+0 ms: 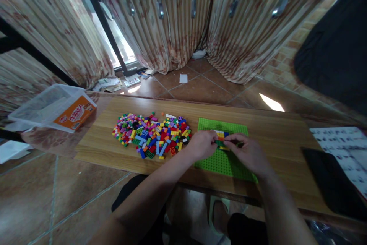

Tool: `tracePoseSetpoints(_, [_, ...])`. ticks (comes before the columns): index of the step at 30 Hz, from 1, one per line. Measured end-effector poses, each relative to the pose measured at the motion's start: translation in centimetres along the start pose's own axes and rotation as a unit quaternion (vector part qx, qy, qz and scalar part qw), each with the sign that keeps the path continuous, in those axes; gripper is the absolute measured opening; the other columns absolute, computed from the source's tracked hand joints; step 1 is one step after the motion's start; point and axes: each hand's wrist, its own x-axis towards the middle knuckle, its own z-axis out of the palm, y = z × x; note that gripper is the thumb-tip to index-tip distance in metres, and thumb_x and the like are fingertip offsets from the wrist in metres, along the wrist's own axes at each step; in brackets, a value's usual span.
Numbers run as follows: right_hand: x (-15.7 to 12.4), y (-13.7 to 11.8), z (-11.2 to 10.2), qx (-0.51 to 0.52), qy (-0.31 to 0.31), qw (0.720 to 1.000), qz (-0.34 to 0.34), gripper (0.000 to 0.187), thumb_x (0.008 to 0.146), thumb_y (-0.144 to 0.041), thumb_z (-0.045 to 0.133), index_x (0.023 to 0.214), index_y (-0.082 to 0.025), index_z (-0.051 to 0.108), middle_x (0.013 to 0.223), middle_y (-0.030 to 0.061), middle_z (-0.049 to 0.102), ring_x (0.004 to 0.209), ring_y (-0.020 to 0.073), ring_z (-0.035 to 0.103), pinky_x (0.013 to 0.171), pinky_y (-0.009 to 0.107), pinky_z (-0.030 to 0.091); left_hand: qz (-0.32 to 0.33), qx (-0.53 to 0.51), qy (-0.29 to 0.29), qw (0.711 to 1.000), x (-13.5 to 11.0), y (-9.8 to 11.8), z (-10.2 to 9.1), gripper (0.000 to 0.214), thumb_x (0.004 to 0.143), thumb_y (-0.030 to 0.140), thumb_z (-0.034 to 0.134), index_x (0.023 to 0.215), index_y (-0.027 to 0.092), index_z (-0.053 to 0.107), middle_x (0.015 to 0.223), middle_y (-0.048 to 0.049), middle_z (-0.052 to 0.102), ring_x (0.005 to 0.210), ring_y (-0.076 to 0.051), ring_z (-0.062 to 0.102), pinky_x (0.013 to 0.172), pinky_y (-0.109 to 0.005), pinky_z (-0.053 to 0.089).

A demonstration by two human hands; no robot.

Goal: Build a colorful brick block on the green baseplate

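Pressing brick stack [220, 135] onto green baseplate [222, 164], mid-counter [281, 134]. Left hand [202, 143]: fingertips pinching stack's left end. Right hand [248, 153]: fingertips pinching its right end. Loose brick pile [151, 134] just left of baseplate. Plastic box [51, 107] far left. Judgement: assembly under way; next brick calls for stud alignment and a firm downward press.

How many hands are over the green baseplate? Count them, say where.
2. The left hand is at the green baseplate's left edge, next to the brick pile; the right hand is over its middle. Both touch a small brick stack. None appears hidden.
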Motion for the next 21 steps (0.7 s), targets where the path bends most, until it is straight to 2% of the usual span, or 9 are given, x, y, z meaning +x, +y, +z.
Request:
tracePoseSetpoints(6, [0.16,0.19,0.11,-0.009,0.018,0.999,0.046,0.028,0.072,-0.048,0.064,0.079,-0.022,0.071,0.082,0.0043,0.071,0.071,0.0192,0.062,0.068,0.034,0.047,0.008,0.03,0.016,0.999,-0.15,-0.15,0.61,0.016,0.077,0.015,0.054,0.085,0.017,0.068,0.081,-0.0054,0.07,0.072,-0.018,0.063,0.071,-0.028,0.051])
tracePoseSetpoints(13, [0.23,-0.33,0.34,0.0,0.023,0.995,0.096,0.035,0.068,-0.053,0.068,0.078,-0.019,0.07,0.076,0.0049,0.072,0.068,0.0198,0.063,0.065,0.034,0.047,-0.002,0.037,0.017,0.999,-0.25,-0.04,0.59,0.017,0.079,0.017,0.054,0.089,0.017,0.069,0.085,-0.0063,0.071,0.077,-0.019,0.065,0.075,-0.029,0.052])
tracePoseSetpoints(21, [0.45,-0.12,0.8,-0.012,0.039,0.994,0.097,0.031,0.065,-0.049,0.071,0.075,-0.019,0.068,0.072,0.0044,0.071,0.066,0.0205,0.064,0.064,0.034,0.047,-0.024,0.004,0.007,1.0,-0.29,0.18,0.25,0.017,0.08,0.02,0.058,0.09,0.017,0.072,0.086,-0.0057,0.073,0.078,-0.018,0.065,0.076,-0.028,0.051])
